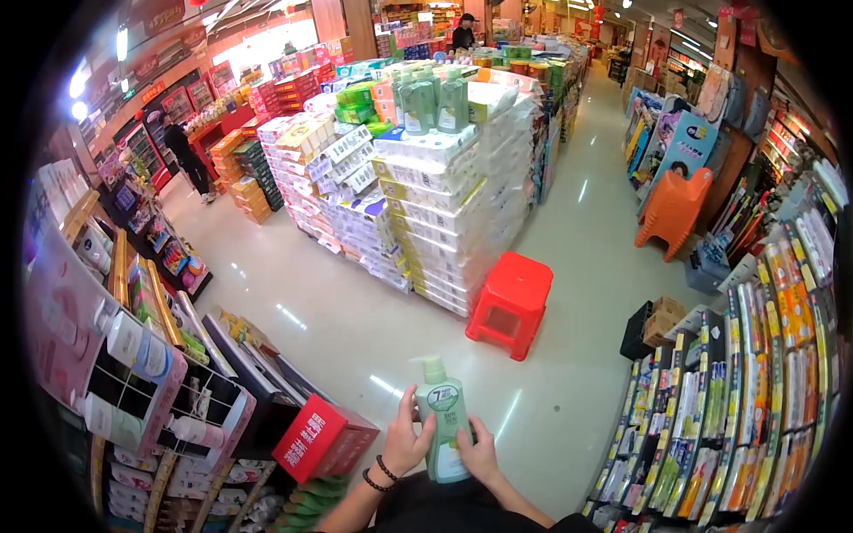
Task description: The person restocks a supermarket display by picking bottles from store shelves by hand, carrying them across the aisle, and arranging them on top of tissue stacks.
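Note:
A pale green pump bottle [447,417] stands nearly upright between my two hands, low in the middle of the view. Its pump head points left, and a label with a "7" faces me. My left hand [410,435], with dark beaded bracelets at the wrist, grips the bottle's left side. On the lower right side, my right hand [480,451] presses its thumb against the front. Similar green pump bottles [433,99] stand grouped on top of a tall stack of wrapped paper packs [444,204] ahead of me.
A red plastic stool [511,305] sits beside the stack. Packed shelves [720,409] line the right, near an orange stool stack [673,213]. At the left are a display rack [169,391] and a red box [325,437]. Two people stand farther off, one in dark clothes [184,155].

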Motion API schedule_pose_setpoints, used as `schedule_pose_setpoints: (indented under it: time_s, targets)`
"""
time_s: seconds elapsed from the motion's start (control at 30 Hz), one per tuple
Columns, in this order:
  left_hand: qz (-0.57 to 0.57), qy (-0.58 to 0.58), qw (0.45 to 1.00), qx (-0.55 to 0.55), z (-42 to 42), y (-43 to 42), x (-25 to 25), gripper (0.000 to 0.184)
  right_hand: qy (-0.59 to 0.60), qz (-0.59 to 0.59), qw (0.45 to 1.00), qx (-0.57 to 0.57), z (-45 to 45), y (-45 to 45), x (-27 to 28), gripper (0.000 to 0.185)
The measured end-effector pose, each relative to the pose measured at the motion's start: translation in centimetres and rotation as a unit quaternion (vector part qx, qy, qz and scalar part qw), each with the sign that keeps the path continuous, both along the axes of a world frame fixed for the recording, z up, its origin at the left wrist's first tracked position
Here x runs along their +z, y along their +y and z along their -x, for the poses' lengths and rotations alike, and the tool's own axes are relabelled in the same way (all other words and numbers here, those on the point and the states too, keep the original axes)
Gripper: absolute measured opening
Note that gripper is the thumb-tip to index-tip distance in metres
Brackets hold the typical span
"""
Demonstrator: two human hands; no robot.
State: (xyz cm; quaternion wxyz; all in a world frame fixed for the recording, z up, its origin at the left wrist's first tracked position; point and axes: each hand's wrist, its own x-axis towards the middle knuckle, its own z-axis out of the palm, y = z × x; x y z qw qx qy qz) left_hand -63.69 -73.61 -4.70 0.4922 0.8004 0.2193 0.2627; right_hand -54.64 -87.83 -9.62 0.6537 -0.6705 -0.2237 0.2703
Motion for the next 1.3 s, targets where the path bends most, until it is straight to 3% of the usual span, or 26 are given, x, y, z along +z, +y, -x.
schedule_pose_setpoints:
  time_s: [0.33, 0.63, 0.83, 0.97, 1.03, 1.07, 1.13, 1.3]
  targets:
    - [0.088, 0.009, 0.995, 0.043, -6.8, 7.2, 0.5, 0.064, 0.013, -0.025, 0.998, 0.06, -8.7, 7.7, -0.7, 0.035]
    - [0.098, -0.06, 0.993, 0.029, -14.8, 17.5, -1.7, 0.066, -0.027, -0.01, 0.997, 0.07, -17.3, 17.0, -1.0, 0.036]
    - [0.195, -0.115, 0.974, 0.019, -21.1, 26.1, -0.9, 0.07, -0.066, 0.002, 0.994, 0.084, -24.2, 25.1, 0.6, 0.036]
    - [0.164, -0.147, 0.975, 0.045, -25.1, 31.0, 0.4, 0.071, -0.085, -0.013, 0.995, 0.057, -27.6, 30.4, 1.8, 0.035]
    - [0.095, -0.16, 0.981, 0.059, -27.0, 33.2, 0.6, 0.072, -0.085, -0.011, 0.995, 0.044, -29.2, 32.5, 0.9, 0.037]
    - [0.094, -0.135, 0.986, 0.029, -27.6, 34.5, 1.4, 0.077, -0.111, -0.023, 0.993, 0.036, -30.0, 33.7, 0.9, 0.037]
    - [0.066, -0.152, 0.986, 0.012, -29.3, 36.5, 1.9, 0.076, -0.037, -0.046, 0.996, 0.062, -31.4, 35.0, 2.1, 0.04]
    - [-0.041, -0.247, 0.968, -0.024, -34.3, 40.3, 3.7, 0.077, -0.05, -0.131, 0.99, 0.035, -34.1, 38.6, 2.4, 0.044]
